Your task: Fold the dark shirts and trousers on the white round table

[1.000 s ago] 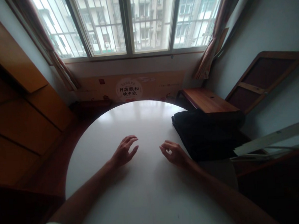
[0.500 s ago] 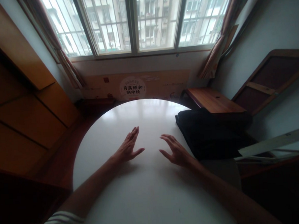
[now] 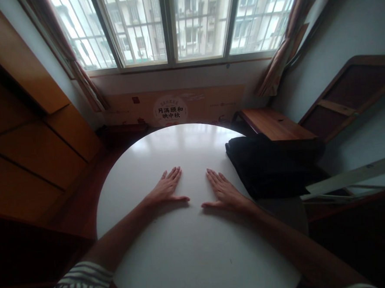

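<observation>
My left hand (image 3: 167, 187) lies palm down on the white round table (image 3: 186, 253), thumb stretched out to the right and fingers pointing away from me. Opposite it, my right hand (image 3: 223, 191) rests flat on the same tabletop, its thumb pointing left. A gap of bare table separates the two thumbs. Neither hand holds anything. To the right of my right hand, apart from its fingers, is a folded black cloth (image 3: 268, 167) near the table's right edge.
Behind the table is a barred window (image 3: 172, 28) above a printed banner (image 3: 206, 104). A wooden desk (image 3: 276, 123) stands at the back right, with a framed brown panel (image 3: 349, 99) by the wall. Wooden cabinets (image 3: 34, 166) line the left side.
Both hands have come down from just above the table to lie flat on it. Their fingers have flattened and the thumbs now point at each other. The view has shifted slightly.
</observation>
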A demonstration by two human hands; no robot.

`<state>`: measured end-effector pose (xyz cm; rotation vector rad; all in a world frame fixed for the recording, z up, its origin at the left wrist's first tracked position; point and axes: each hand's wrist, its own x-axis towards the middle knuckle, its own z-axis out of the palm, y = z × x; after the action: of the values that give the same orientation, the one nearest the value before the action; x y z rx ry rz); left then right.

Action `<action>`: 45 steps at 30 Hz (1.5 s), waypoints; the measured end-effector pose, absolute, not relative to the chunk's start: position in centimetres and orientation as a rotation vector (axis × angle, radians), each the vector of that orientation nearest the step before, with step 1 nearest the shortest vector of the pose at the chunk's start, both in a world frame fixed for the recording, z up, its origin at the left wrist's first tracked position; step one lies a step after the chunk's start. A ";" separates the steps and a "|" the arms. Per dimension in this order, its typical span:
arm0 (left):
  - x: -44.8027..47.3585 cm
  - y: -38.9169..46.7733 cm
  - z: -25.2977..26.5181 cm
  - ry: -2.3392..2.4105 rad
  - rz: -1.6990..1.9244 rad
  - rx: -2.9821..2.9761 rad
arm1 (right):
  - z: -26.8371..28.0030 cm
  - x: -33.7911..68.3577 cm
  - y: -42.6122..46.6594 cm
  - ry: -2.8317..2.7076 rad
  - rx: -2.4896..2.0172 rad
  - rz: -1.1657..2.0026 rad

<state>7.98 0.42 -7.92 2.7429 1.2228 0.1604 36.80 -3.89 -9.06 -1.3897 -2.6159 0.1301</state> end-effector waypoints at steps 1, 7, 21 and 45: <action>8.0 0.4 -7.9 1.224 0.158 2.743 | -8.9 36.8 -3.9 -2.621 -1.396 0.132; 8.0 0.3 -7.7 1.231 0.114 2.729 | -9.0 36.7 -3.9 -2.628 -1.417 0.124; 8.1 0.3 -7.8 1.236 0.105 2.716 | -9.5 36.8 -3.8 -2.643 -1.431 0.085; 9.3 -0.6 -8.2 0.700 1.055 2.656 | -1.7 39.2 -4.8 -2.024 -1.126 -0.181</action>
<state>9.34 -0.58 -8.22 2.6557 0.6997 1.0554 39.18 -4.78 -1.66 -1.1262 -2.0239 -0.1806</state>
